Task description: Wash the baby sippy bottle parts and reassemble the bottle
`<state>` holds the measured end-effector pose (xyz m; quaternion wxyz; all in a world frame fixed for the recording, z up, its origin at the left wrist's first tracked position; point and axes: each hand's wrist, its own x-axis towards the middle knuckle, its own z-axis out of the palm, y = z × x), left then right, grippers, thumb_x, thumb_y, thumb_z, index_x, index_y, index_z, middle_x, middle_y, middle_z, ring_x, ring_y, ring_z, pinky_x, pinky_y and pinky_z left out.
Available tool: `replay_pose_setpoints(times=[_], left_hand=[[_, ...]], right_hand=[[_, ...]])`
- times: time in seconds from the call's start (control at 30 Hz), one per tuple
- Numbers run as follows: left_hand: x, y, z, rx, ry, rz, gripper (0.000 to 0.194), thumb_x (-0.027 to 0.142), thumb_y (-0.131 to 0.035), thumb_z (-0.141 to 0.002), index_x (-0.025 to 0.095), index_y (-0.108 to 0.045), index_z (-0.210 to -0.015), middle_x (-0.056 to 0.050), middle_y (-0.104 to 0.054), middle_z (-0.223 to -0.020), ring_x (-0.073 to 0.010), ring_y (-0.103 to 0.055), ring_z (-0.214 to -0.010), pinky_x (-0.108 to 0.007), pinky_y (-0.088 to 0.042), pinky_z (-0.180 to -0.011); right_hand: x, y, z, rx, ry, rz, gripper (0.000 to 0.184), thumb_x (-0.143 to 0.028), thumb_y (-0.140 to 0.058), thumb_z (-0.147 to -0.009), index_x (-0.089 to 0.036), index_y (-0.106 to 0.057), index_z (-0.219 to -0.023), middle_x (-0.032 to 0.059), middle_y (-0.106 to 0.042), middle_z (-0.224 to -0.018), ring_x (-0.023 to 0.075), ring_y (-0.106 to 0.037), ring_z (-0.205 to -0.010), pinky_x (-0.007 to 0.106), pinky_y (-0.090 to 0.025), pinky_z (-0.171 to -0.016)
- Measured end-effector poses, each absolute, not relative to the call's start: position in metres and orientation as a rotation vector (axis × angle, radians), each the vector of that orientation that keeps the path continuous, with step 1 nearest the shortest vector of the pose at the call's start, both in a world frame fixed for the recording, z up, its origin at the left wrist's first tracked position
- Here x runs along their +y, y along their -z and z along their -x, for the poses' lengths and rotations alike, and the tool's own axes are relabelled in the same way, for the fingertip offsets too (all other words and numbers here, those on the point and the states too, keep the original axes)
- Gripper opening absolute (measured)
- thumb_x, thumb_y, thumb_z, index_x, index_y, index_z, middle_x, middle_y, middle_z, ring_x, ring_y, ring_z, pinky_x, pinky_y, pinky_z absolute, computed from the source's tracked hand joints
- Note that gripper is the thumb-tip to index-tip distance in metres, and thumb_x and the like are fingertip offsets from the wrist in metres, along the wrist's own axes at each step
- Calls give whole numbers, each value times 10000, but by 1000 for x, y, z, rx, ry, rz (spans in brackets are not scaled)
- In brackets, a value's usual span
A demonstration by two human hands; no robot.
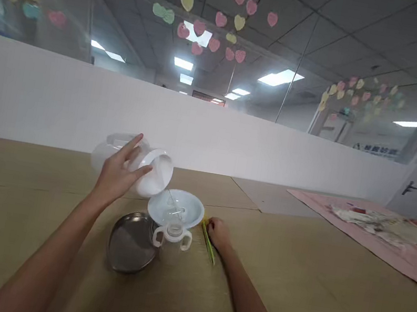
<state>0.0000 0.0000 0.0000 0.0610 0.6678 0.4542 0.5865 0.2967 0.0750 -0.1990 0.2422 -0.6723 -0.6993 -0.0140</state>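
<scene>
My left hand (120, 170) grips a translucent jug (102, 153) with a wide white mouth (156, 174), tilted to the right over a pale blue-white bowl (157, 211). A thin clear streak, perhaps liquid, shows inside the bowl. In front of the bowl stands a clear baby bottle (171, 248) with two white handles and no cap on its neck. My right hand (219, 234) rests on the table by the bowl's right rim, fingers curled. Beside its fingertips lies a slim green stick-like item (209, 244) with a yellow end; whether the fingers hold it is unclear.
A shiny metal tray (132, 244) lies left of the bottle. On the right, a pink cloth (388, 250) carries a crumpled patterned fabric (380, 227). A white partition (214, 141) with glass above borders the table's (282, 285) back edge.
</scene>
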Motion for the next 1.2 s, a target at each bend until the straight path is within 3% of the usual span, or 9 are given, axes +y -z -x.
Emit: replay_pose_setpoints(times=[0.4,1.2], left_hand=[[0,-1,8,1423,-1782,-2047,689,330,-633,-675,303,-350,-1303,-78,-522,-1239,-257,-465,-1154,-393,-405,-938],[1,0,8,1417,-1800,-2030,702,313,-655,-659,304,-363,-1297,-71,-528,-1232,-263,-469,-1149,-403,-399,-943]], right_hand=[[74,198,-296,-1866,82,1859,262,-142,-406,-790,-156,-653,-876,65,-647,-880,135,-546,-840,200,-316,-672],[79,203,-303,-1759,146,1923,273,-144,-423,-761,-150,-686,-832,96,-630,-857,160,-525,-862,228,-321,-750]])
